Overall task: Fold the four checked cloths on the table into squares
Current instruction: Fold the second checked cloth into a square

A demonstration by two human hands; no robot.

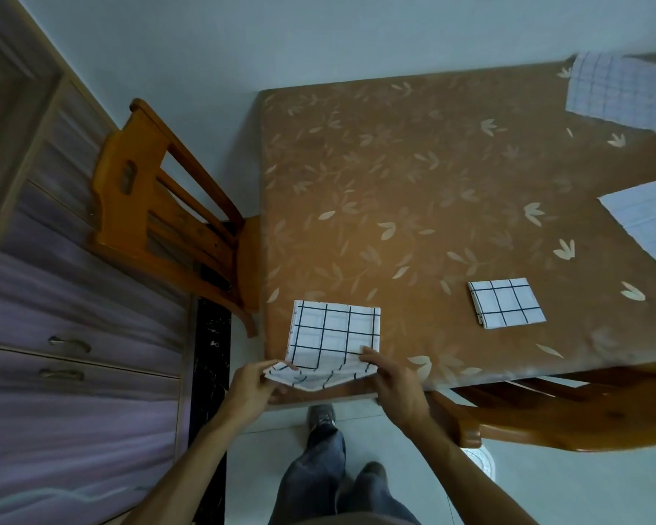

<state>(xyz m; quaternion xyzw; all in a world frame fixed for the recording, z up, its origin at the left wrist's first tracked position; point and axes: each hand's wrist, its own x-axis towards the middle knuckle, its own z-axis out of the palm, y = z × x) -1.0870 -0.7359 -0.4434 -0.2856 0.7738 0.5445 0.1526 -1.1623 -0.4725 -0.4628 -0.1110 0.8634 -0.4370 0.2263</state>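
Pinches the near left corner of the half-folded cloth (334, 335) with the left hand (252, 388), fingertips closed on it. Pinches the near right corner with the right hand (392, 390), fingers curled over the edge. Holds that near edge raised between the two hands, just off the front rim of the table (394, 176), sagging a little in the middle. Rest of it flat on the tabletop straight ahead of both hands, black grid uppermost, close to the table's left corner

Ahead of the right hand and off to its right, well apart from it: a folded square (506, 303), small, flat on the table, white with dark lines. Farther out on the same side, cut by the picture's edge: a spread cloth (646, 221), pale and lying open. Farthest from both hands, at the table's back right: a far cloth (618, 90), open, faint grid, partly out of view

Out beyond the left hand, against the table's left side: a wooden chair (160, 206). Left of the left forearm: a cabinet (72, 354) with drawers. Just right of the right wrist: a second chair (584, 411), tucked at the table's front edge. Below both hands: dark trousers (319, 479) and a shoe (322, 414) on a pale floor
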